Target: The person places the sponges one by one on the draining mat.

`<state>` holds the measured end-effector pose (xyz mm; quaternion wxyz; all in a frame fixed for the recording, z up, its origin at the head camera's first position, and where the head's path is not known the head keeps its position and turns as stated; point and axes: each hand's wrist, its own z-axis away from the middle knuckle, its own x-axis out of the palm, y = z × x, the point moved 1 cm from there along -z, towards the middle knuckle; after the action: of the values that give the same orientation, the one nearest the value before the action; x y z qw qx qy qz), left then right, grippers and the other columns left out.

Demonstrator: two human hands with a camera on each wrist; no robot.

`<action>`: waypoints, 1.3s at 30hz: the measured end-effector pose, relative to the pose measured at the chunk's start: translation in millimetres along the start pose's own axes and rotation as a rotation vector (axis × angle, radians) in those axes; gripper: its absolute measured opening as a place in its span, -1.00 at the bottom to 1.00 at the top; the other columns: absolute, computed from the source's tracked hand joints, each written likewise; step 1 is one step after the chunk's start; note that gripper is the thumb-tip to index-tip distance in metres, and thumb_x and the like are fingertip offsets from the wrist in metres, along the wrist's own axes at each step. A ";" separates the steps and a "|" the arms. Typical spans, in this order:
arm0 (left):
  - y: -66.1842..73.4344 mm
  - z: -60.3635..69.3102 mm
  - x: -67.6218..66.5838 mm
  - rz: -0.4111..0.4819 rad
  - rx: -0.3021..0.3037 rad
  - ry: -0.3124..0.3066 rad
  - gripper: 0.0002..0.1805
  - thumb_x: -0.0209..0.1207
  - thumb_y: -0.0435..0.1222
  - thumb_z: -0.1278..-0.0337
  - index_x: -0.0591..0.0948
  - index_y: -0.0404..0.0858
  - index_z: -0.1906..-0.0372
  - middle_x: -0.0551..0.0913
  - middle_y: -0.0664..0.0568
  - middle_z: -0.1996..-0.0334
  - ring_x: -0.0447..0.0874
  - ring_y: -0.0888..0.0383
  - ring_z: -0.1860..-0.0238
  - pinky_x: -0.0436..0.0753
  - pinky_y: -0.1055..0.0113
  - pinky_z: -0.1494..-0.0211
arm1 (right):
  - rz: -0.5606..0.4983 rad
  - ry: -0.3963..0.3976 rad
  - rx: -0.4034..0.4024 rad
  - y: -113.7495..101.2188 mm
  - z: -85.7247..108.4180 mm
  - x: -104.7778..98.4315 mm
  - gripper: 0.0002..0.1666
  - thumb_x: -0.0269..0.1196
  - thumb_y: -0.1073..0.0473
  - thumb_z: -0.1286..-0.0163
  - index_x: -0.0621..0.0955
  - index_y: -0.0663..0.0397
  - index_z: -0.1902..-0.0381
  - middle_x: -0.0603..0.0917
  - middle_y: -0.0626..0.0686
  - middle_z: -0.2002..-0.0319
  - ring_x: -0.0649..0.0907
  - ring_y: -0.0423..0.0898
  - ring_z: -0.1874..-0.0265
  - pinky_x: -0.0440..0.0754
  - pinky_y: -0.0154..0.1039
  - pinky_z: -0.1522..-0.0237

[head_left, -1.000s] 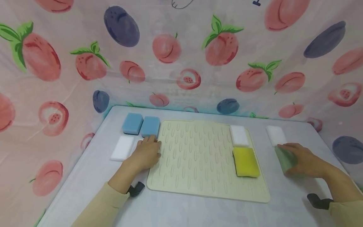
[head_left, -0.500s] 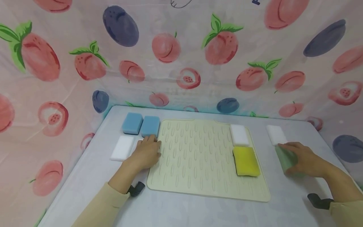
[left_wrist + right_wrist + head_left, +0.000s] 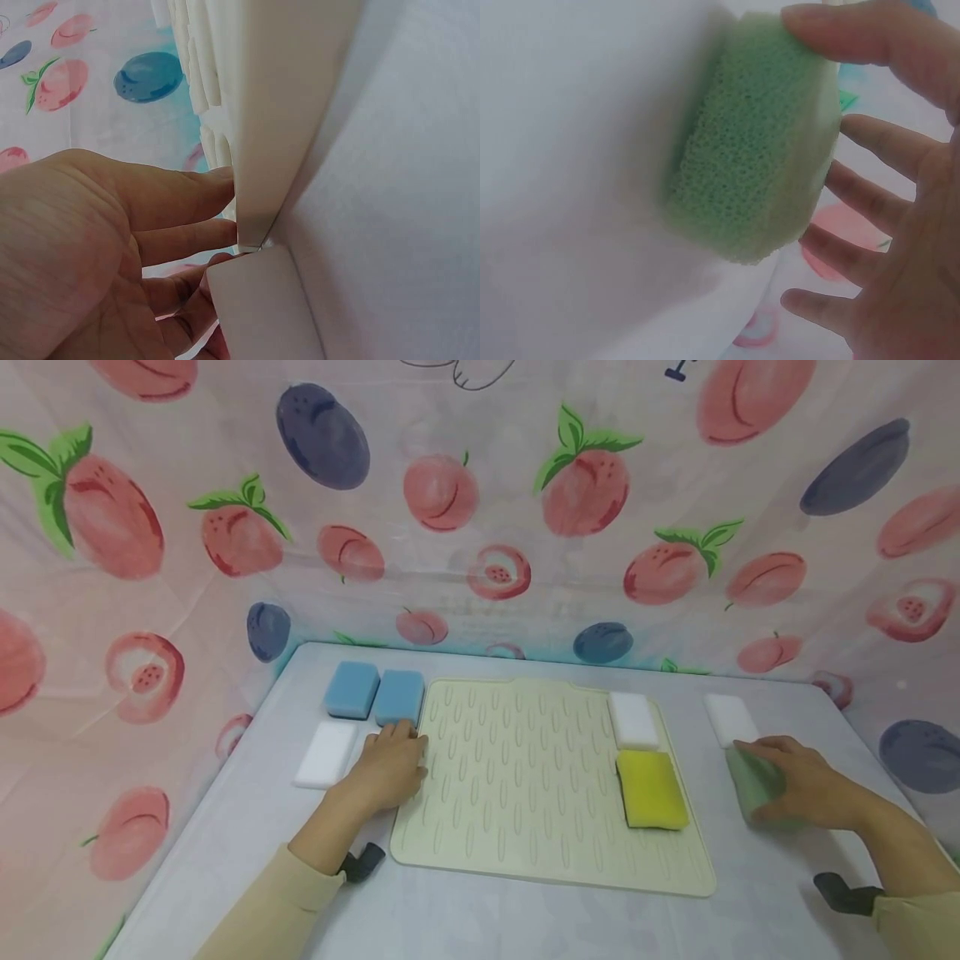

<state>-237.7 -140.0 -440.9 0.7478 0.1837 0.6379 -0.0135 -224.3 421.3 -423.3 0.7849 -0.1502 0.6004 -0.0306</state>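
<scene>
In the head view my left hand [image 3: 386, 770] rests at the left edge of a cream ridged mat [image 3: 510, 777]. Its thumb and index fingertip touch the mat's side in the left wrist view, and a white sponge [image 3: 259, 300] stands just beside the other fingers. On the right, my right hand [image 3: 813, 785] holds a green sponge [image 3: 753, 785] between thumb and fingers. The right wrist view shows that sponge's porous side [image 3: 742, 135], with the thumb over one corner and the little finger apart from it. The hand covers part of the sponge.
Two blue sponges [image 3: 399, 696] lie beyond my left hand. On the mat's right side are a white sponge [image 3: 634, 720] and a yellow sponge [image 3: 652, 789]. Another white sponge [image 3: 730, 720] touches or nearly touches the green one. A fruit-print curtain [image 3: 465, 560] backs the table.
</scene>
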 end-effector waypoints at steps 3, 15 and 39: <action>0.5 -0.4 -0.1 0.004 -0.001 0.001 -0.42 0.26 -0.23 -0.39 0.51 -0.39 -0.41 0.50 -0.21 -0.27 0.40 -0.11 -0.22 0.42 -0.04 -0.17 | 0.004 -0.005 0.006 -4.0 0.2 -2.7 0.32 0.67 -0.09 0.11 0.30 0.27 -0.52 0.21 0.50 -0.37 0.28 0.54 -0.24 0.34 0.63 -0.14; 3.1 1.7 -3.9 0.006 -0.014 -0.006 -0.42 0.26 -0.24 -0.39 0.51 -0.40 -0.41 0.49 -0.23 -0.28 0.40 -0.13 -0.23 0.42 -0.05 -0.19 | 0.036 0.009 -0.038 -24.0 -1.6 -12.5 0.27 0.65 -0.12 0.09 0.35 0.22 -0.51 0.27 0.47 -0.33 0.35 0.47 -0.19 0.43 0.56 -0.12; 3.4 2.5 -3.7 0.012 -0.011 -0.006 -0.42 0.27 -0.23 -0.38 0.51 -0.40 -0.40 0.50 -0.22 -0.27 0.39 -0.11 -0.19 0.42 -0.03 -0.15 | 0.089 0.034 -0.100 -66.3 -15.8 -31.0 0.23 0.64 -0.18 0.05 0.38 0.08 -0.53 0.33 0.37 -0.34 0.39 0.39 -0.19 0.55 0.46 -0.09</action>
<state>-235.1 -138.4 -436.2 0.7507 0.1834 0.6346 -0.0064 -239.1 362.0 -380.0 0.7668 -0.1618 0.6203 0.0319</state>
